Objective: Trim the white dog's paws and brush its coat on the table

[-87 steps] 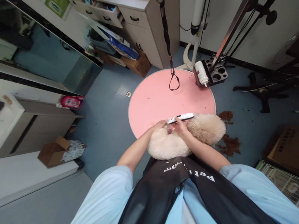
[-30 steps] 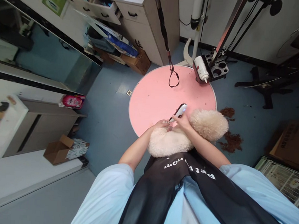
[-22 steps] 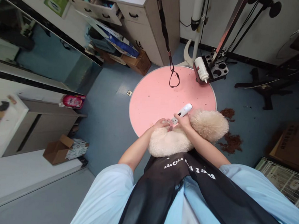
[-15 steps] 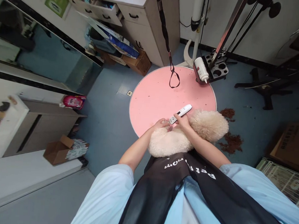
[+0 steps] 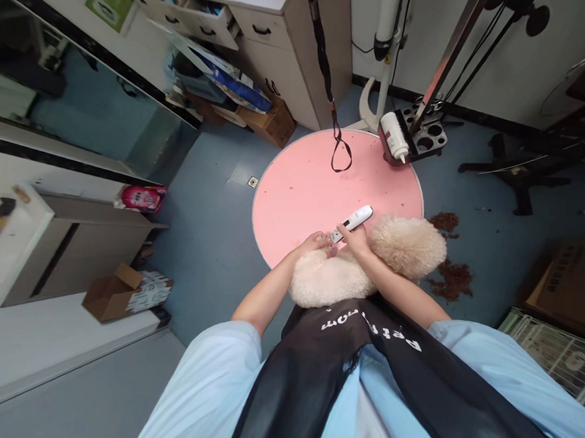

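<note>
A fluffy cream-coloured dog [image 5: 333, 278] lies on the round pink table [image 5: 295, 186], its round head [image 5: 411, 244] to the right, close to my right forearm. My right hand [image 5: 354, 238] is closed around a white hair clipper [image 5: 357, 217], its blade end pointing down and left. My left hand [image 5: 315, 242] is closed at the dog's paw [image 5: 330, 250], which is partly hidden by the fingers. The clipper's blade end is right beside my left fingertips; whether it touches the paw I cannot tell.
A black loop strap [image 5: 341, 157] hangs over the table. At its back right edge, a white bottle [image 5: 394, 138] sits in a black tool holder [image 5: 428, 140]. Brown hair clumps [image 5: 453, 280] lie on the floor at right. A cabinet [image 5: 308, 60] stands behind.
My right hand and the clipper have shifted very slightly left and down. My left hand and the dog stay nearly where they were.
</note>
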### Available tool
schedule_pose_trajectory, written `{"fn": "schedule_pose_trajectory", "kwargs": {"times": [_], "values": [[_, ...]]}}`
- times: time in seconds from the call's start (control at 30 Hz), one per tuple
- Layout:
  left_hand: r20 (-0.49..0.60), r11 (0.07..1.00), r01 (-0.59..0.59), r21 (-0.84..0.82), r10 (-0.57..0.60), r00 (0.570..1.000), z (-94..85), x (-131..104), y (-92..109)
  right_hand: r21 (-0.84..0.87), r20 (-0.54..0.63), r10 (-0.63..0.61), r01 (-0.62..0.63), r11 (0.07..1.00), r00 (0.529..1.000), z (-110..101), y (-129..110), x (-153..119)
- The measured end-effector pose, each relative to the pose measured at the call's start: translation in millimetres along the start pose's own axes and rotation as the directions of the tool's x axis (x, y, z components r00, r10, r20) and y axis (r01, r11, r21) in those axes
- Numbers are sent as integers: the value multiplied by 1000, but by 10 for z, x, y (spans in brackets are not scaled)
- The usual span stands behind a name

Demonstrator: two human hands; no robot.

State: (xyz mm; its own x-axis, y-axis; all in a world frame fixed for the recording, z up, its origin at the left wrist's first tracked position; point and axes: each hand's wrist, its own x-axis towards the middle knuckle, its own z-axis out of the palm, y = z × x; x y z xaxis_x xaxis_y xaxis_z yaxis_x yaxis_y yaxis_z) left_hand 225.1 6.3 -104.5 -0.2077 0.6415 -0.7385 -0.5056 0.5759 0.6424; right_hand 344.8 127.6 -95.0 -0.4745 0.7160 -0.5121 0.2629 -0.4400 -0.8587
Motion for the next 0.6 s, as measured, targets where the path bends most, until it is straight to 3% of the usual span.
{"fn": "schedule_pose_trajectory", "kwargs": {"times": [0.37,0.6], "values": [[-61,1000,-10,10,11,998,-19,57,-105,-26,38,-1,2,1000,999,8,42,12],[-82,992,-23,121,34,996,14,66,-130,-34,64,-21,23,999,998,30,73,18]]}}
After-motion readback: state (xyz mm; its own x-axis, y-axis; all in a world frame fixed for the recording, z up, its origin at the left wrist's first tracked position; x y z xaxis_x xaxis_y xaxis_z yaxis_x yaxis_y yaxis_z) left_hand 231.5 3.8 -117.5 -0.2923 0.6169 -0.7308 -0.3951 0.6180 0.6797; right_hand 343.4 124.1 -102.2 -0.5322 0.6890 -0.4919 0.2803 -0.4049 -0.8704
